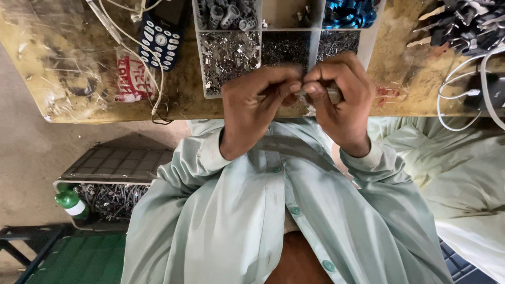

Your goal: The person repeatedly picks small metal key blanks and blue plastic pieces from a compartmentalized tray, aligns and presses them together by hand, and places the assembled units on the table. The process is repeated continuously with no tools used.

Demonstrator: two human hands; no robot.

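Head view, the only one: we record both hands raised together just above the near edge of the desk (79,105), in front of a clear compartment tray (202,63). The left hand (252,108) has its thumb and forefinger pinched closed at the tips; the right hand (339,100) is curled nearly shut, its fingers (315,87) meeting those of the left. Between them sits a small metal part (332,94), silvery and mostly hidden inside the right hand's grip; we cannot tell its exact shape. We judge it light, rigid and smooth, likely to slip, so best pinched at its ends with the fingertips. Whether the left fingers actually clamp it or only touch it is not clear. The tray's compartments hold heaps of small grey metal pieces (229,55), short grey cylinders (226,14) and blue rings (347,13). On the desk to the left lie a keypad phone (160,39) and white cables (131,47); to the right, a bunch of dark keys (463,23). Below the desk a crate of metal parts (110,200) stands beside a green bottle (71,202).
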